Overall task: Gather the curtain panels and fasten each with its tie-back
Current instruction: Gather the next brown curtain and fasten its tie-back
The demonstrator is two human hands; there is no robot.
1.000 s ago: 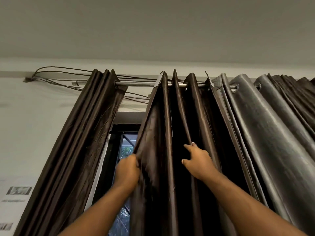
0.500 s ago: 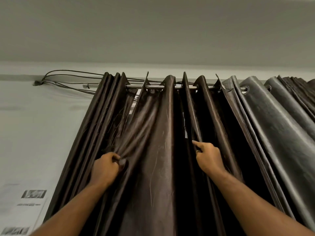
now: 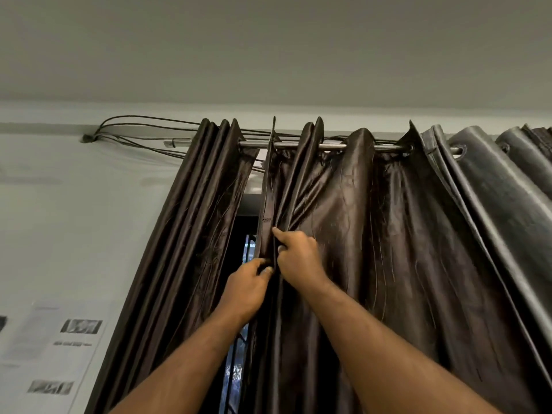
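Observation:
Dark brown satin curtain panels hang by eyelets from a metal rod [image 3: 331, 146]. The left panel [image 3: 191, 234] is bunched into tight folds at the window's left side. The middle panel [image 3: 373, 234] is spread wider, and its left edge hangs as a narrow fold. My left hand [image 3: 248, 289] pinches that edge fold from the left. My right hand [image 3: 298, 258] grips the same fold just above and to the right, index finger pointing up along it. No tie-back is in view.
A grey, leathery curtain [image 3: 493, 204] hangs to the right on the same rod. Black cables [image 3: 134, 132] loop along the wall above the rod's left end. Printed sheets [image 3: 59, 348] are stuck on the wall at lower left. A dark window gap [image 3: 243, 249] shows between the panels.
Both hands have come together on the middle panel's left edge. The panel has been drawn right, spreading its folds and reopening a gap beside the left panel.

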